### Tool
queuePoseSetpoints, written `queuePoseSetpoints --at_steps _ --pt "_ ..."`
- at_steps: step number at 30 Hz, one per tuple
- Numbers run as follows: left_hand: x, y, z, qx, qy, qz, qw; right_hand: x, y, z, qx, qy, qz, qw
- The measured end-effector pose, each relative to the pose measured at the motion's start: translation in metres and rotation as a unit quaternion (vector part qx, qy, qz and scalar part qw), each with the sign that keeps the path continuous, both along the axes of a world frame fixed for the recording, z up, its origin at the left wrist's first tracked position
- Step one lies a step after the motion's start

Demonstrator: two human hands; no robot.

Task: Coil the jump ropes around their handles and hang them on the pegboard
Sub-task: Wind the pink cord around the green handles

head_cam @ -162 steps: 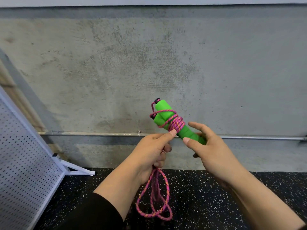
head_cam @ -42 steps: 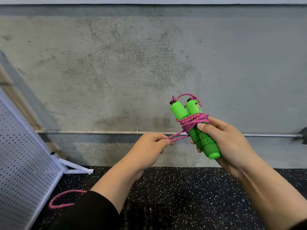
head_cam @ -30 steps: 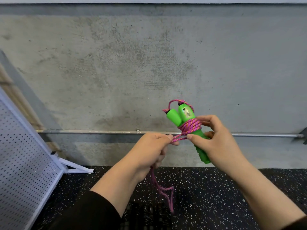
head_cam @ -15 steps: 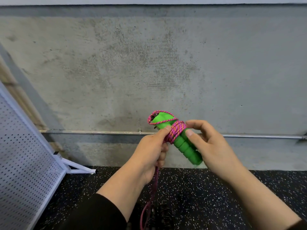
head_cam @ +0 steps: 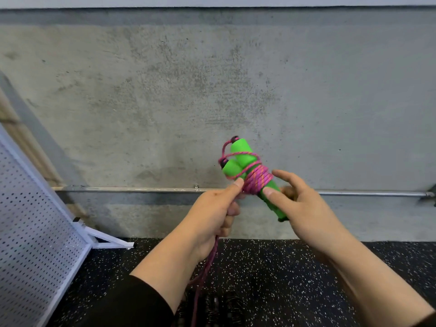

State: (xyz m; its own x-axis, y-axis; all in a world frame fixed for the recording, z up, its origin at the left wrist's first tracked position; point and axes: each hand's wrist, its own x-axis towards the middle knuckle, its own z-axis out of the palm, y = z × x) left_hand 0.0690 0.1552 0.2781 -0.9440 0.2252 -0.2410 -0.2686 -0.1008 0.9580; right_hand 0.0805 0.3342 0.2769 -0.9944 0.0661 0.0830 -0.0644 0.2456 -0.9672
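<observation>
A grey concrete wall (head_cam: pixel 212 90) is filling most of the view behind the hands, and a thin metal pipe (head_cam: pixel 141 189) is running across it level with the grip. A black speckled floor (head_cam: pixel 271 279) is lying below the grip. A white pegboard (head_cam: pixel 30 220) is leaning well to the left of the grip, its frame foot resting on the floor; nothing is showing on the part of it in view.

The right hand (head_cam: pixel 306 208) is holding the two green handles (head_cam: pixel 238 161) by their lower halves, its thumb lying along the front and its fingers reaching round behind, the index finger extended loosely above. The handles are tilting up and to the left out of that grip, side by side and touching each other. The pink rope (head_cam: pixel 258 179) is sitting in a tight band of coils around both handles, just above the right thumb, with a looser turn crossing the upper ends.

The left hand (head_cam: pixel 212 215) is touching the left side of the coils, its thumb tip pressing against the rope band and its fingers curling around the free length. That free length is dropping straight down from the left fist, passing the forearm toward the floor, where its end is too blurred to follow.
</observation>
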Motion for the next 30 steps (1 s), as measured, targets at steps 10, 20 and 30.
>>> queuePoseSetpoints --at_steps 10,20,30 --pt "0.002 0.004 -0.006 0.036 -0.025 0.035 0.998 0.004 -0.006 -0.002 0.3 0.113 0.013 0.947" --pt "0.001 0.001 -0.006 0.015 0.038 0.011 0.999 0.013 0.003 0.012 -0.265 -0.258 0.14 0.918" --pt "0.001 0.002 -0.005 0.04 -0.019 0.011 0.999 -0.001 0.004 -0.007 0.241 0.083 0.048 0.966"
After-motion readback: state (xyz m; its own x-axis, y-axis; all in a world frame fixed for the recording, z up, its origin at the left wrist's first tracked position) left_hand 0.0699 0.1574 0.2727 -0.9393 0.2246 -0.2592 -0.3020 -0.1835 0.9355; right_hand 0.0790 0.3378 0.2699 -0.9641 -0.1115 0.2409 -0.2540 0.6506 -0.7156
